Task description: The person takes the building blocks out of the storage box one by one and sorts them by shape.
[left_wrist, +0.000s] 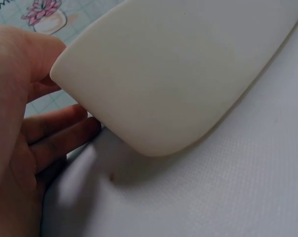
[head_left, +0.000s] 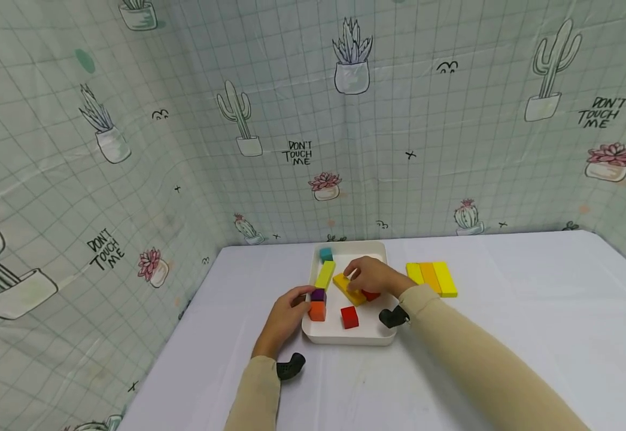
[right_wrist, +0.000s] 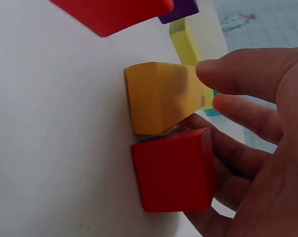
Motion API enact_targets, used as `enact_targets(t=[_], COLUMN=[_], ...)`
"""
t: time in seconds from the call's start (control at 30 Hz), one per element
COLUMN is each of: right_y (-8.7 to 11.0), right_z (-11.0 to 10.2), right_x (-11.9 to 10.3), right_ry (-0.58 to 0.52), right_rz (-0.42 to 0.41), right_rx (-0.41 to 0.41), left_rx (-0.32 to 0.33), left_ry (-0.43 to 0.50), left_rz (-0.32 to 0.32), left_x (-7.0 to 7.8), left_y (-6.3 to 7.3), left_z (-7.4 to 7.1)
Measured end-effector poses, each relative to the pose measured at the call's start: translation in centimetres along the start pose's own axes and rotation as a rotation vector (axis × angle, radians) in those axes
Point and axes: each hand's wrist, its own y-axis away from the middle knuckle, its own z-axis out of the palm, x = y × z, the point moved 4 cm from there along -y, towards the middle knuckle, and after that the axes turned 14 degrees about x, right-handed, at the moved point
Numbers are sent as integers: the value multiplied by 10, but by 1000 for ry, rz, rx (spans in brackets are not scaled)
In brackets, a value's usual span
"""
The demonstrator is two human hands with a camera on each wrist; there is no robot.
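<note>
Apparent grasp step: our right hand (head_left: 373, 274) pinches the amber bar (head_left: 352, 294); lifting should clear the adjacent cube (right_wrist: 173, 173). Left hand (head_left: 286, 312) beside tray (head_left: 348, 340): finger grip unclear.

The left hand (head_left: 286, 311) is being rested at the left rim of the white tray (head_left: 348, 339), thumb and forefinger parted; the right hand (head_left: 373, 275) is being held low within, fingers bent; both sleeved forearms (head_left: 469, 350) are being angled inward.
</note>
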Motion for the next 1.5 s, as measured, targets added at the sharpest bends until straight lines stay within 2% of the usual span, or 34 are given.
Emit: enact_targets(t=[0.53, 0.93, 1.3, 1.5], right_y=[1, 3, 4, 5], right_z=[5, 7, 7, 9], right_x=[1, 0, -5, -3], right_ry=[56, 77, 83, 93], right_rz=[85, 45, 58, 103], right_rx=[14, 28, -4, -19], left_rx=[19, 12, 30, 23], left_ry=[-13, 0, -18, -17], left_rz=[-13, -12, -15, -19], left_x=[0, 0, 1, 1], left_y=[1, 2, 2, 3], left_z=[2, 2, 0, 2])
